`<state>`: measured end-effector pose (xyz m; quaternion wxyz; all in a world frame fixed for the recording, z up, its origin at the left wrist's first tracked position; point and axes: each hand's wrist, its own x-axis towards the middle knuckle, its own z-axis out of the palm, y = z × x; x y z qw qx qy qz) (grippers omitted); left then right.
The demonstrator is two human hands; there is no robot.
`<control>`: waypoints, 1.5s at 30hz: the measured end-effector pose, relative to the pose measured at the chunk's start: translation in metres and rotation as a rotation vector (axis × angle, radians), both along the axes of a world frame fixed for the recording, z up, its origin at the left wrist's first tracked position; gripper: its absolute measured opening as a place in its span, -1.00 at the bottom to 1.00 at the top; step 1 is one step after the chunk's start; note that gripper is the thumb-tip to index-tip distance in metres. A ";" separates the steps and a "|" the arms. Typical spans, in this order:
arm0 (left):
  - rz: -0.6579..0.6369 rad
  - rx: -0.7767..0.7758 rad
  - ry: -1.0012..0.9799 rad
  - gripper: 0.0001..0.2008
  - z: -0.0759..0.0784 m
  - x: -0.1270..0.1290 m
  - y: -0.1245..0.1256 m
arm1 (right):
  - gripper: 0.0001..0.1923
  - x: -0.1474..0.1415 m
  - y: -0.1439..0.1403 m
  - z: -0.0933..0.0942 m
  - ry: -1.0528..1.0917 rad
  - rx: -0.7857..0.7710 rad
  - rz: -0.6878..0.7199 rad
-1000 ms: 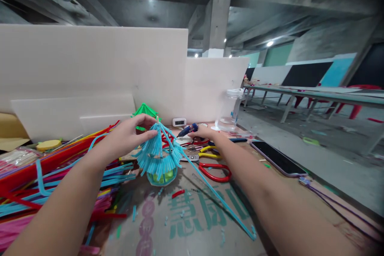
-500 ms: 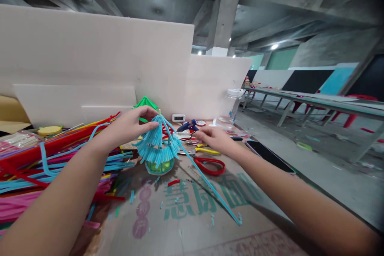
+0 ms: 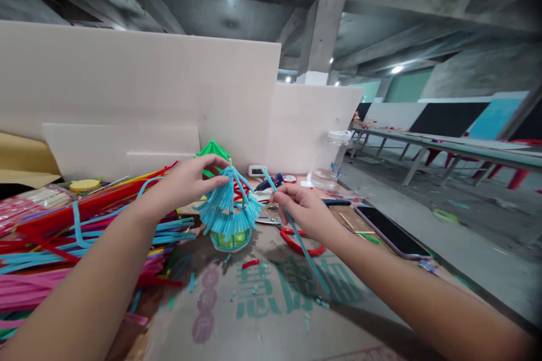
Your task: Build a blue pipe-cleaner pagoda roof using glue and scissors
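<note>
Right hand (image 3: pixel 301 210) now grips straw (image 3: pixel 301 240) (table edge (image 3: pixel 423 271) near).

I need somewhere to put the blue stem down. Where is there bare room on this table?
Bare cardboard lies in front of the blue tassel craft, between the two forearms. It is crowded left with the pipe cleaner pile, and behind the right hand around the red scissors and phone.

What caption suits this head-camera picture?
Left hand pinches a blue pipe-cleaner pagoda; right hand holds a blue pipe cleaner.

Two hands (image 3: pixel 190 183), one phone (image 3: pixel 392 231), one jar (image 3: pixel 332 158).
</note>
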<state>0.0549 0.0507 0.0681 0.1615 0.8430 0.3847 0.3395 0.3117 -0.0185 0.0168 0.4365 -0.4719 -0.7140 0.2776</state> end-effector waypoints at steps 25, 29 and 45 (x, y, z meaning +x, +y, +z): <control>0.083 0.571 -0.014 -0.70 0.018 0.016 -0.040 | -0.74 -0.052 -0.009 0.017 0.145 0.020 0.193; 0.161 0.437 -0.072 -0.67 0.018 0.011 -0.035 | -0.72 -0.050 -0.011 0.006 0.177 -0.029 0.165; -0.005 0.045 -0.066 -0.52 -0.008 0.008 0.009 | -0.71 -0.052 -0.004 -0.013 0.099 0.039 0.003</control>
